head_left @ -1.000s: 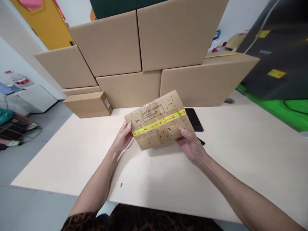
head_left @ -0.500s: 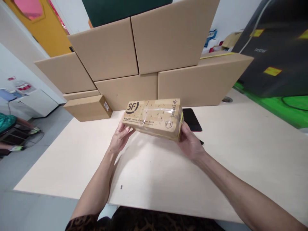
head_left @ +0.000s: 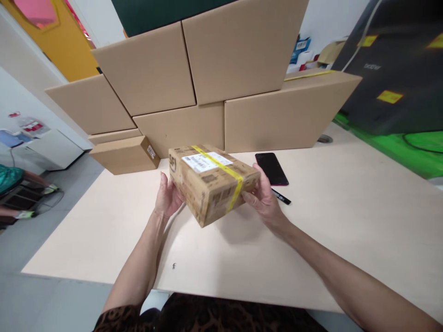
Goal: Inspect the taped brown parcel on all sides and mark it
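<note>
A brown cardboard box (head_left: 187, 193) is held tilted above the table, one corner pointing toward me. Yellow tape and a white shipping label (head_left: 204, 161) are on its top, and part of an SF logo shows on its left face. My right hand (head_left: 265, 198) grips the box's right end, thumb on the near side. My left hand (head_left: 168, 198) supports the left side, its thumb raised off the box and its fingertips hidden behind and under it. Beyond my right hand lie a dark smartphone (head_left: 272, 168) and a black marker (head_left: 281, 197).
Large cardboard boxes (head_left: 145, 76) are stacked along the back of the table (head_left: 311, 240). A smaller closed carton (head_left: 121, 157) stands at the back left. At the right is a dark machine (head_left: 387, 74) beside a green surface (head_left: 408, 152). Part of another person (head_left: 14, 180) shows at far left.
The box has turned between my hands, so the labelled, yellow-taped face is now on top and the SF logo is at the left. My left thumb has come off the box.
</note>
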`<action>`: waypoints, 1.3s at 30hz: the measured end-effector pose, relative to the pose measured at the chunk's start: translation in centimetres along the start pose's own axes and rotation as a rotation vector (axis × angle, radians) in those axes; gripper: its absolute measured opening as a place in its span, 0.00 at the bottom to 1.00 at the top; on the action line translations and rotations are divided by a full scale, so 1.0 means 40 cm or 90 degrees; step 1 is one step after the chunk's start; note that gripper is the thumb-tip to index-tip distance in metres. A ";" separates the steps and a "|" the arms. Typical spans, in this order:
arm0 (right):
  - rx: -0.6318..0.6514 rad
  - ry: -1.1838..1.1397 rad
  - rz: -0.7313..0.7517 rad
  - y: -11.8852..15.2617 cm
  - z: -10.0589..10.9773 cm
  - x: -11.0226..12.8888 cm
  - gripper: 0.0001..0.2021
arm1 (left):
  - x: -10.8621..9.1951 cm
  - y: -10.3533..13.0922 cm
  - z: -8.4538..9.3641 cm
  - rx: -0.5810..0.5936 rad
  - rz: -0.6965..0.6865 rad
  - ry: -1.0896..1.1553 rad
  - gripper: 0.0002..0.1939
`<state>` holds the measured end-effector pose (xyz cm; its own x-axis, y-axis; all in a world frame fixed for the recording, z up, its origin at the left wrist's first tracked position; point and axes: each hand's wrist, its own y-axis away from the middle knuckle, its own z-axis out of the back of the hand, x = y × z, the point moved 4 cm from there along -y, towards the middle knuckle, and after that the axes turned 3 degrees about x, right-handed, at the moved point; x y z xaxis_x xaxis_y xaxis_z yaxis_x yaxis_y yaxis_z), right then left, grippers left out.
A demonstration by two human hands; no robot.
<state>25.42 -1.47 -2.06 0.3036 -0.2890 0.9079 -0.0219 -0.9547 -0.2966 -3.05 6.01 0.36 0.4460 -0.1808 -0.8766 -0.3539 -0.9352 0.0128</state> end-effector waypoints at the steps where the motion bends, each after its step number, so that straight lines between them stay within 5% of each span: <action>1: 0.012 0.034 0.016 0.007 0.001 -0.002 0.44 | 0.003 -0.003 0.005 -0.004 0.001 0.011 0.38; 6: 0.068 0.126 0.018 0.035 -0.011 -0.009 0.43 | 0.007 -0.009 0.017 -0.080 -0.047 0.114 0.23; 12: 0.048 -0.115 -0.199 0.034 -0.042 -0.038 0.34 | 0.019 -0.003 0.001 -0.177 -0.060 0.193 0.22; 16: 0.046 -0.259 -0.261 0.021 -0.056 -0.017 0.35 | 0.015 0.001 -0.005 -0.156 -0.079 0.161 0.23; 20: -0.035 -0.293 -0.309 0.017 -0.052 -0.008 0.33 | -0.005 0.003 -0.019 -0.059 -0.109 0.082 0.30; 26: -0.124 -0.208 -0.240 0.014 -0.016 -0.009 0.35 | -0.017 0.007 -0.032 -0.004 -0.097 0.031 0.34; 29: -0.110 -0.147 -0.211 0.015 -0.004 -0.005 0.43 | -0.016 0.018 -0.035 0.009 -0.087 0.014 0.46; 39: -0.010 -0.004 -0.092 0.016 -0.007 -0.005 0.46 | -0.014 0.033 -0.069 0.032 -0.136 -0.182 0.44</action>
<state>25.08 -2.03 -2.36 0.3103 -0.1477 0.9391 0.0077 -0.9874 -0.1579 -1.49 4.03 2.19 0.2684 0.1172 -0.9562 -0.3201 -0.9253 -0.2033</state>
